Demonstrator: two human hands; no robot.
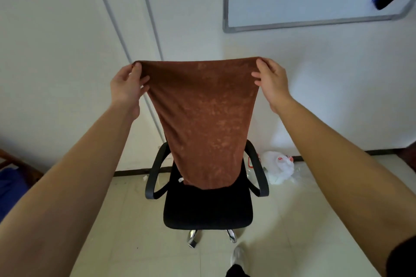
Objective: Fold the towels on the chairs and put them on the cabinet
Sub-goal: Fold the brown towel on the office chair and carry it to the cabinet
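Head view: my left hand (129,84) pinches top left corner of brown towel (202,123), my right hand (270,83) pinches top right corner; both closed on cloth, arms stretched out, top edge taut between them. Towel hangs below hands, lower hem over black office chair (207,207) seat. Cabinet not in view. Best way, I judge: keep edge level, let cloth hang straight, then bring corners together for even first fold
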